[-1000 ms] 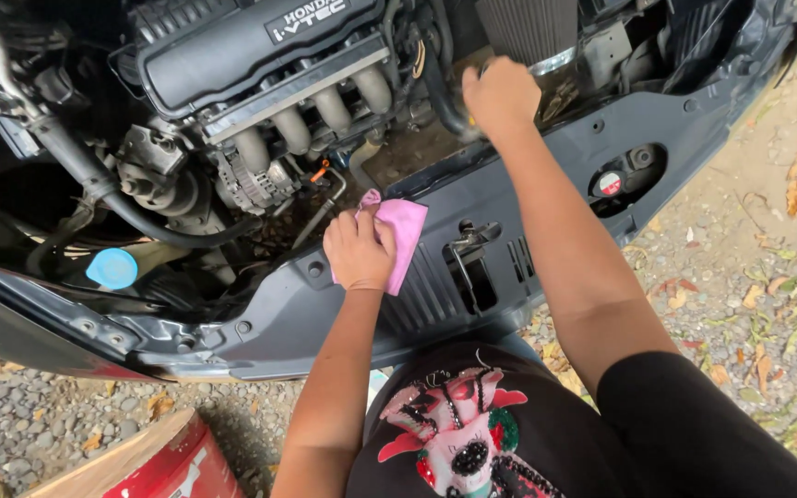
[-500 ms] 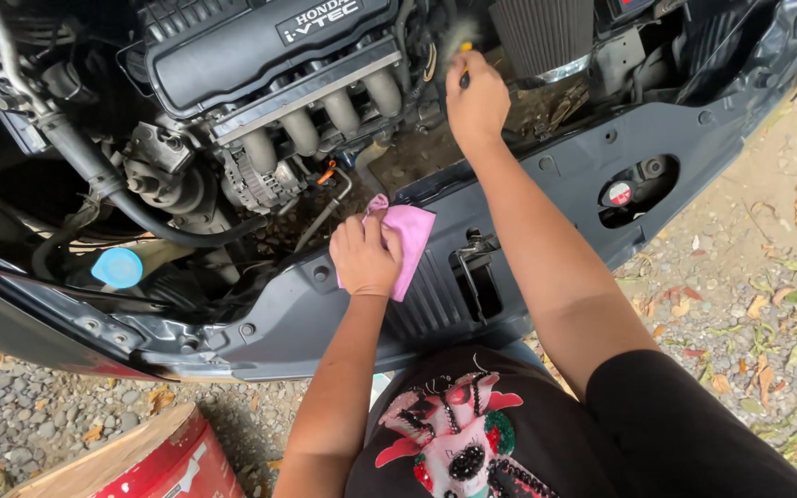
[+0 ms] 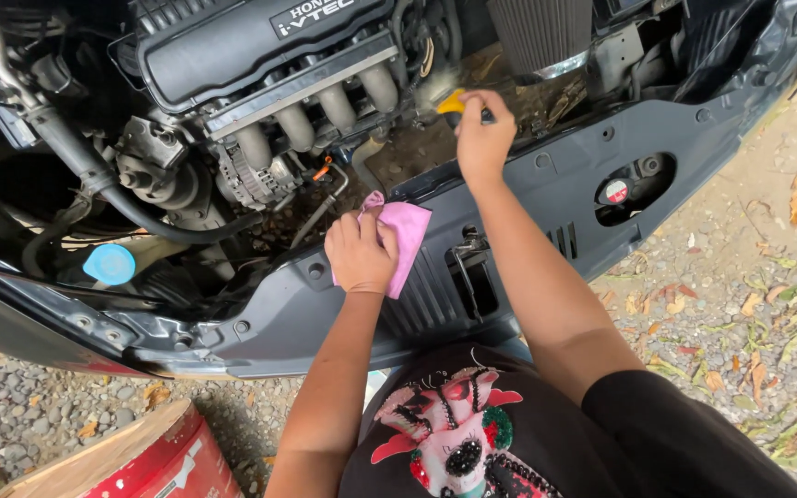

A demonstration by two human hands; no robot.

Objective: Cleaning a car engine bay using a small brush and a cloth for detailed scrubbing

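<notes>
My left hand [image 3: 360,251] presses a pink cloth [image 3: 404,240] against the top of the dark plastic radiator cover [image 3: 509,217] at the front of an open engine bay. My right hand [image 3: 481,134] reaches farther in, past the cover, with its fingers closed on a small yellow handle [image 3: 452,101] that sticks up beside the engine. What the handle joins below is hidden. The engine [image 3: 260,65], with its black cover and metal intake pipes, lies to the left of that hand.
A blue reservoir cap [image 3: 109,264] sits at the left of the bay, near thick black hoses [image 3: 94,175]. A ribbed air filter [image 3: 537,32] stands behind my right hand. A red container with a cardboard lid [image 3: 140,456] rests on gravel [image 3: 758,304] by the bumper.
My right hand has moved a little left and deeper into the bay, and a yellow handle now shows in its fingers. My left hand stays on the pink cloth.
</notes>
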